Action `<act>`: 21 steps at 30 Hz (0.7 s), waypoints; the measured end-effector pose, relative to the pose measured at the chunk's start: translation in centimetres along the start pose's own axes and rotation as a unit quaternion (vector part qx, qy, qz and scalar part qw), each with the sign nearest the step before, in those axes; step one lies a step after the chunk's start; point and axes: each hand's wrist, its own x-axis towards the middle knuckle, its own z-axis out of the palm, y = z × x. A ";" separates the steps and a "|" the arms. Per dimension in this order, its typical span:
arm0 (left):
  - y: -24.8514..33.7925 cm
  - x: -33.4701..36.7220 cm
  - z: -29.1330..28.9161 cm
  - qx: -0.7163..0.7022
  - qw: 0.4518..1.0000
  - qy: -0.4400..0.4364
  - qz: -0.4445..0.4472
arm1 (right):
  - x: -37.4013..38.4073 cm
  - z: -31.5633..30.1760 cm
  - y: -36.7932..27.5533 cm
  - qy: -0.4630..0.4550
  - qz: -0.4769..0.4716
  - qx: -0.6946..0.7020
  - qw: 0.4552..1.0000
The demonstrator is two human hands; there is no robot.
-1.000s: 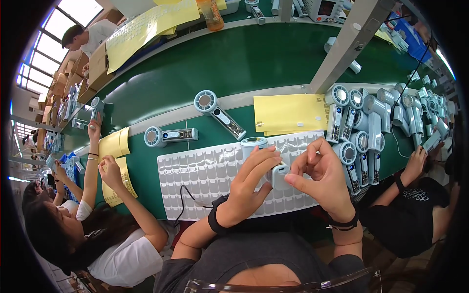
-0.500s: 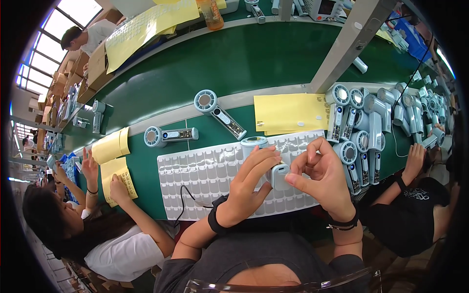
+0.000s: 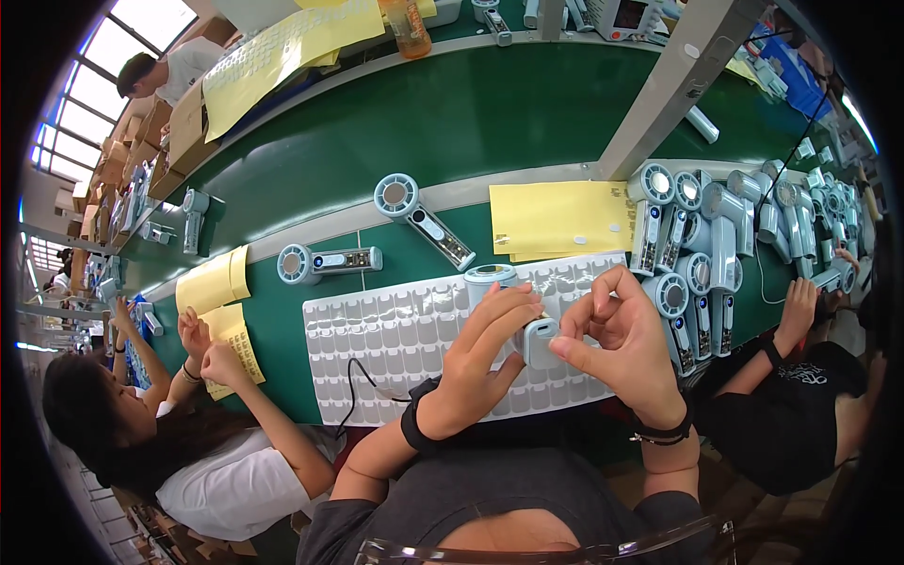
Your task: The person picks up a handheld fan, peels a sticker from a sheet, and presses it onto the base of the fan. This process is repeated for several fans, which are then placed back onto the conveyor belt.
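My left hand [image 3: 485,356] is wrapped round a light-blue handheld fan [image 3: 490,274], whose round head shows beyond the fingers. The fan's handle end points toward my right hand [image 3: 617,344]. That hand's fingers are curled, and its thumb tip meets the edge of the handle end. Whether a thin piece sits between thumb and fingers cannot be made out. Beneath both hands lies a sheet of grey labels [image 3: 367,344], with rows of rounded shapes. Two more fans, one lying flat [image 3: 330,261] and one slanted [image 3: 424,221], rest beyond the sheet, their circuit sides up.
Yellow sheets [image 3: 556,218] lie behind the label sheet. Many fans [image 3: 670,294] are piled at the right, below a metal post [image 3: 683,89]. A black cable [image 3: 351,386] crosses the label sheet's left part. Co-workers sit on both sides; the left one's hands are near a yellow sheet [image 3: 235,344].
My hands and the held fan stay nearly still. At the left, the co-worker's hands have come closer together and their yellow sheet has shifted. The right co-worker's fan has moved slightly.
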 end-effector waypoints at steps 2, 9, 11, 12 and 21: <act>0.0 0.0 0.0 -0.001 1.000 0.001 -0.001 | 0.0 0.0 0.0 -0.004 0.005 0.005 1.000; -0.1 -0.1 0.1 -0.004 1.000 0.006 -0.002 | 0.0 0.3 -0.1 0.003 0.008 -0.004 1.000; 0.0 -0.1 0.0 -0.005 1.000 0.005 -0.001 | -0.1 0.4 -0.2 0.006 0.004 -0.006 1.000; 0.0 -0.1 0.0 -0.006 1.000 0.005 0.000 | -0.1 0.5 -0.2 0.009 0.002 -0.008 1.000; -0.1 -0.1 0.1 0.003 1.000 0.010 0.002 | -0.3 1.1 0.1 0.042 -0.043 -0.051 0.997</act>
